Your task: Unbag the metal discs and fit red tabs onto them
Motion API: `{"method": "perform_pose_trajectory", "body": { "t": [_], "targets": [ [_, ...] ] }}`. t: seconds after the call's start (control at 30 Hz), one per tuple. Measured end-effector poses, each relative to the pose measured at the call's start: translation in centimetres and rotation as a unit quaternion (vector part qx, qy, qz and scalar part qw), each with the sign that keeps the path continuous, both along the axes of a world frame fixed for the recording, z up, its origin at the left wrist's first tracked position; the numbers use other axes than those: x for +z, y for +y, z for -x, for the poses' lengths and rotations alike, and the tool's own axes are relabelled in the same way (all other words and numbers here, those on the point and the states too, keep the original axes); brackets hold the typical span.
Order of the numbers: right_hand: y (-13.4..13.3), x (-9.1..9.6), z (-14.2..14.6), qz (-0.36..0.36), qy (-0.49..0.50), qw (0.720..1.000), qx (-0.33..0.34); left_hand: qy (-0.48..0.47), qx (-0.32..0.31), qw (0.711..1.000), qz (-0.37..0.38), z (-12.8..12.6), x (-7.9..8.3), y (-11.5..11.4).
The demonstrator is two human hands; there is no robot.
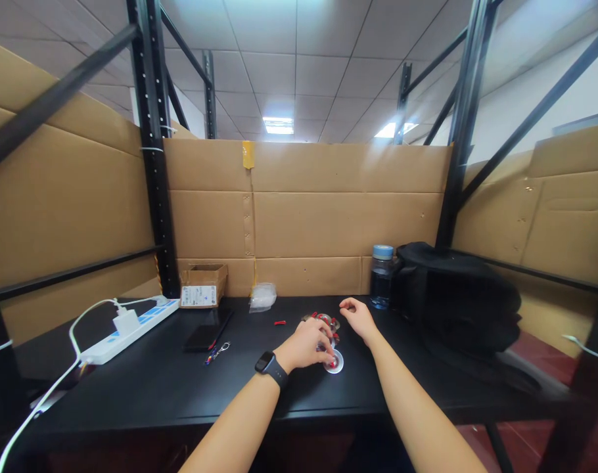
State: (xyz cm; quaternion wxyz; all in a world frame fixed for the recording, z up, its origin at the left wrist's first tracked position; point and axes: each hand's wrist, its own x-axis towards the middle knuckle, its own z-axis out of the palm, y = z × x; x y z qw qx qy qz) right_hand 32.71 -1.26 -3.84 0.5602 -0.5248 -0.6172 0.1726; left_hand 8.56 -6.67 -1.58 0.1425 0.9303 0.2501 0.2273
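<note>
My left hand (306, 346), with a black watch on the wrist, is curled over a small cluster of round clear pieces with red parts (325, 323) on the black table (181, 387). Its fingers pinch something at a white disc (335, 362); what they hold is too small to name. My right hand (358, 317) rests just beyond the cluster, fingers loosely bent and apart, holding nothing I can see. A small red piece (279, 322) lies to the left of the cluster.
A white power strip (131, 330) with a charger and cable sits at the left. A black phone (207, 335), a keyring (216, 353), a small cardboard box (203, 286) and a plastic bag (262, 296) lie behind. A water bottle (381, 276) and black bag (457, 302) stand right. Cardboard walls surround.
</note>
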Motion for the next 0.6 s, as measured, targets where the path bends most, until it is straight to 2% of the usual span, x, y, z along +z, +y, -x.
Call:
{"method": "perform_pose_trajectory", "body": {
  "t": [0.27,0.6],
  "targets": [
    [-0.2,0.0,0.3,0.013,-0.016,1.000,0.019,0.006,-0.021,1.000,-0.001,-0.4,-0.7,0.3],
    [-0.2,-0.1,0.2,0.023,-0.027,0.999,0.027,-0.018,-0.039,0.999,-0.024,-1.3,-1.2,-0.5]
  ]
}}
